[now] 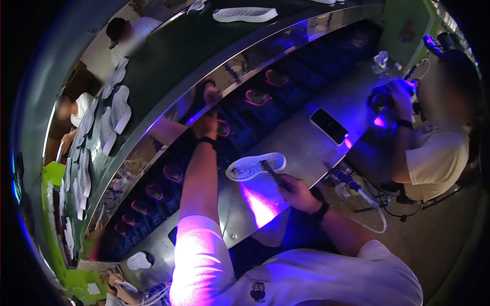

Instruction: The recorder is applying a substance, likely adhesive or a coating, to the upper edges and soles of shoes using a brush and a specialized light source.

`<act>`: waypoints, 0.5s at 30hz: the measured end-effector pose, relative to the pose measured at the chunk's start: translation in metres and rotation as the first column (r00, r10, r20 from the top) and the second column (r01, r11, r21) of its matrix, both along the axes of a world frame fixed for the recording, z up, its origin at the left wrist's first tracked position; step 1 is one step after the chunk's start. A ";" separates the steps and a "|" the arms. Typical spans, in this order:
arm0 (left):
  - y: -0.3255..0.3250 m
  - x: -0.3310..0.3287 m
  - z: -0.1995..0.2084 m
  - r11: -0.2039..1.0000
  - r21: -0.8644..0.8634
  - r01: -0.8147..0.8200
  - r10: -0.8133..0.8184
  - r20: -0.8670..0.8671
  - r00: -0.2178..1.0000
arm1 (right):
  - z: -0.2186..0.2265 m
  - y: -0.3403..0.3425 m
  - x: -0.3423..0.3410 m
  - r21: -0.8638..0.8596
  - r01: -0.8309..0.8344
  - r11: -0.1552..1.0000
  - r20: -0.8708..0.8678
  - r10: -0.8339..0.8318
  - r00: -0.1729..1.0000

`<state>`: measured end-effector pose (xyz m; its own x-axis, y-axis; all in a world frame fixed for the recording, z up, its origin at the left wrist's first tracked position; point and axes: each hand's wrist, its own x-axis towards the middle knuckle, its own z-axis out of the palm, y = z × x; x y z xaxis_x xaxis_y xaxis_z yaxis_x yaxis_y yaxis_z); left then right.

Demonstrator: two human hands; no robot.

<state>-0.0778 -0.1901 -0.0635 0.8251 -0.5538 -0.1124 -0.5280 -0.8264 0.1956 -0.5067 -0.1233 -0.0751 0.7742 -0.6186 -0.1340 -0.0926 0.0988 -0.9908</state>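
A steel bench (pixel 301 148) runs from near left to far right, lit violet. On it near the middle lies a white sole (pixel 255 166), with a dark phone (pixel 329 125) further right. Another white sole (pixel 139 260) lies at its near left end. Beyond the bench a dark belt (pixel 245 109) carries soles with glowing pink rims (pixel 258 97). The far upper conveyor (pixel 168 56) holds white soles (pixel 245 14), more at its left (pixel 120 107).

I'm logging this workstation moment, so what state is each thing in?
left hand: stretched forward to the dark lower conveyor, grip unclear.
right hand: closed on a brush.
white sole: lying flat on the steel table, brush tip on it.
phone: flat, screen dark.
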 end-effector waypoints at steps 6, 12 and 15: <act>0.066 0.000 -0.003 0.767 -0.372 -0.522 0.047 -0.780 0.624 | -0.002 0.000 -0.001 0.029 -0.037 0.999 -0.035 0.038 0.999; 0.212 -0.098 0.073 0.414 -0.372 -0.831 -0.353 -0.907 0.230 | 0.000 -0.003 -0.003 -0.119 0.072 0.990 0.054 -0.066 0.996; 0.274 -0.130 0.081 0.458 -0.586 -0.668 -0.317 -0.810 0.493 | 0.008 -0.004 0.000 0.094 0.009 0.995 -0.019 -0.008 1.000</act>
